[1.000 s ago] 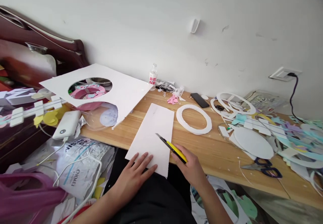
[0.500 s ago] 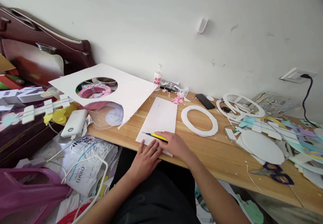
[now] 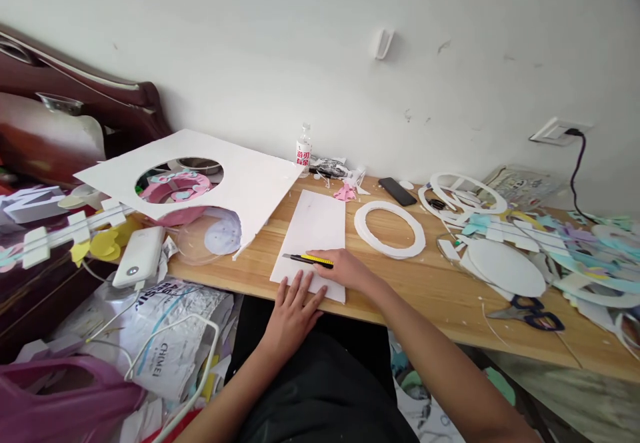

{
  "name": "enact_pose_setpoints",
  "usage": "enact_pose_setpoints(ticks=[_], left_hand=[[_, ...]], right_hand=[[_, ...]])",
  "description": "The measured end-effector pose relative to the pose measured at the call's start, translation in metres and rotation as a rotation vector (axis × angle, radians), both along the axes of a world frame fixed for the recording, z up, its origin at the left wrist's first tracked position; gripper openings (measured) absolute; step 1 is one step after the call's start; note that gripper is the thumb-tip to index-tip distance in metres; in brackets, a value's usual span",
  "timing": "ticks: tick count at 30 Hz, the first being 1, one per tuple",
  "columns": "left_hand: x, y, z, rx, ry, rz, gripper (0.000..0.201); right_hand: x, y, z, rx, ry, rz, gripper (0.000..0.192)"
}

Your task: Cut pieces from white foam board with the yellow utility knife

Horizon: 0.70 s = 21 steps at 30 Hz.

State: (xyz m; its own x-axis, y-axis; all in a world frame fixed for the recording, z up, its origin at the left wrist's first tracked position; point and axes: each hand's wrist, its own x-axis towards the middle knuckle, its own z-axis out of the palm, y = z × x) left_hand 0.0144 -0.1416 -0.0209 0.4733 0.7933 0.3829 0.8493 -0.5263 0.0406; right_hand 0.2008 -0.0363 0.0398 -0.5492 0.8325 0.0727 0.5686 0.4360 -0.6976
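- Table of light wood (image 3: 425,296) carries everything here; the large white foam board with a round hole (image 3: 250,180) lies tilted at its left end.
- The white rectangular foam sheet (image 3: 317,226) lies flat near the front edge of the table, just left of the white foam ring (image 3: 389,229). It looks thin, matte and plain, with straight edges.
- The left hand (image 3: 295,310) rests flat on the near end of the sheet, fingers spread apart.
- The right hand (image 3: 345,268) has its fingers closed around the yellow and black utility knife (image 3: 309,258), which lies across the sheet (blade pointing left).
- For a clean cut, I think the left hand should press firmly and stay behind the blade line, while the knife is held low and drawn lightly, in several passes.
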Motion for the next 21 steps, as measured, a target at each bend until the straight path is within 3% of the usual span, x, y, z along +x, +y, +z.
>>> enact_pose_setpoints(ticks=[21], left_hand=[[-0.008, 0.0, -0.011, 0.001, 0.029, -0.046, 0.066]], right_hand=[[-0.009, 0.008, 0.0, 0.035, -0.053, 0.045, 0.043]])
